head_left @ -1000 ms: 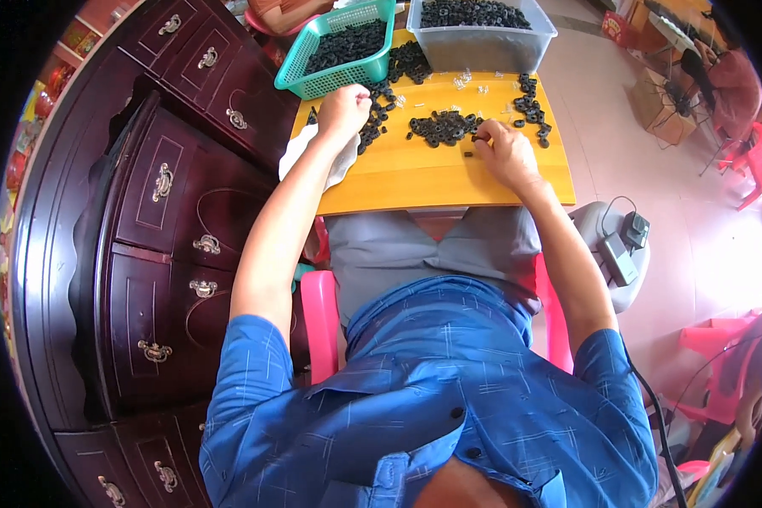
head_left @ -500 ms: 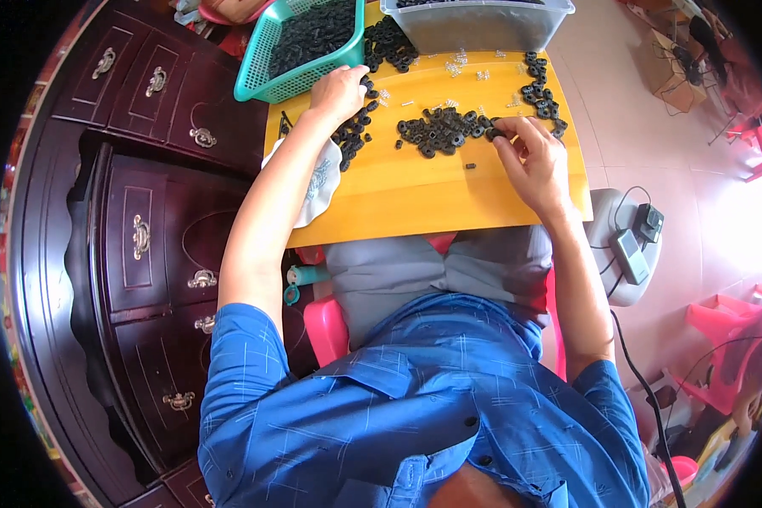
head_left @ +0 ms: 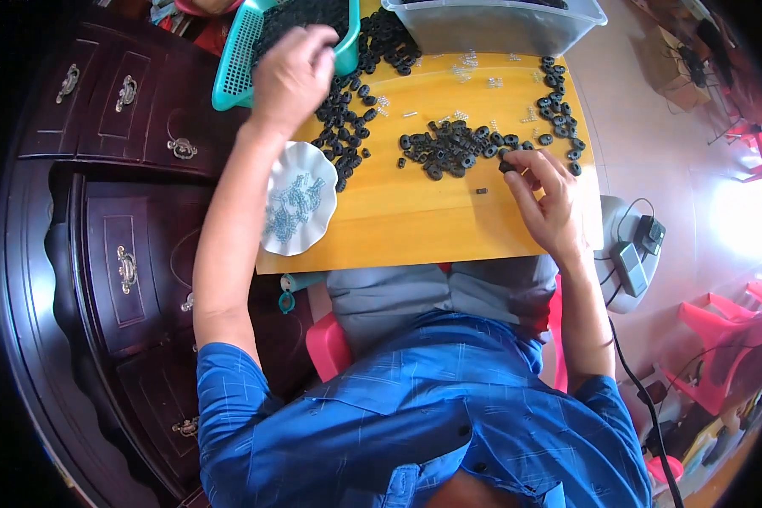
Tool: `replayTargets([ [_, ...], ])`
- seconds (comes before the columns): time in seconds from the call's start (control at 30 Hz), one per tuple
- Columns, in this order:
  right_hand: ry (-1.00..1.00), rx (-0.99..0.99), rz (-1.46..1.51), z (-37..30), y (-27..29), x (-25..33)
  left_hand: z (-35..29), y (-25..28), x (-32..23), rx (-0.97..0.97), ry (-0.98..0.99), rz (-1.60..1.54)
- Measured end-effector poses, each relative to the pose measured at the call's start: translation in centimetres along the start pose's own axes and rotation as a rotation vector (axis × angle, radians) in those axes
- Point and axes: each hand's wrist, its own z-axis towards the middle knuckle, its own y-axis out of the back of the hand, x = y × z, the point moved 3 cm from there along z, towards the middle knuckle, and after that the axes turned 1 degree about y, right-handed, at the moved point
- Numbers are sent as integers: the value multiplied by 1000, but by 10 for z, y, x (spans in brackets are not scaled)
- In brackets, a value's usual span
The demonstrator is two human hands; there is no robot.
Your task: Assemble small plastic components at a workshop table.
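Observation:
My right hand (head_left: 546, 199) is over the right side of the yellow table, thumb and fingertips pinching a small black plastic part (head_left: 507, 166). Beside those fingertips spreads a pile of small round black parts with holes (head_left: 449, 148). A single tiny black piece (head_left: 482, 191) lies just in front. My left hand (head_left: 292, 80) is raised at the near edge of the green basket (head_left: 233, 80), which is filled with black parts. Motion blurs its fingers, so whether they hold anything cannot be told. Below the left forearm's right side sits a white scalloped dish (head_left: 323, 216) of small metal springs (head_left: 292, 207).
A clear plastic bin (head_left: 499, 30) stands at the table's back. More black parts line the left (head_left: 339, 127) and right (head_left: 559, 106) sides of the table (head_left: 398, 224). Loose springs (head_left: 466, 66) are scattered between. Dark wooden drawers (head_left: 127, 203) rise at left; a grey stool (head_left: 622, 279) holds a cabled device.
My left hand has moved left from the row of black parts to the basket, uncovering the white dish. My right hand has drawn slightly nearer. The whole view has shifted a little.

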Motion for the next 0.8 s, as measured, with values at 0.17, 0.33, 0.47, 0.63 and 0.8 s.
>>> replayTargets([
  [0.17,-18,78,123,-1,-10,2,17,39,-20,-194,-121,141],
  [0.33,-112,193,234,-5,-16,4,-58,13,-137,303,56,-603],
  [0.47,-203,281,470,-14,-26,4,-92,-4,-183,345,173,-759],
  [0.63,-298,392,536,-15,-32,-1,-110,-16,-186,301,231,-777],
  [0.8,-221,367,369,-10,-19,-6,-125,-28,-186,393,329,-858],
])
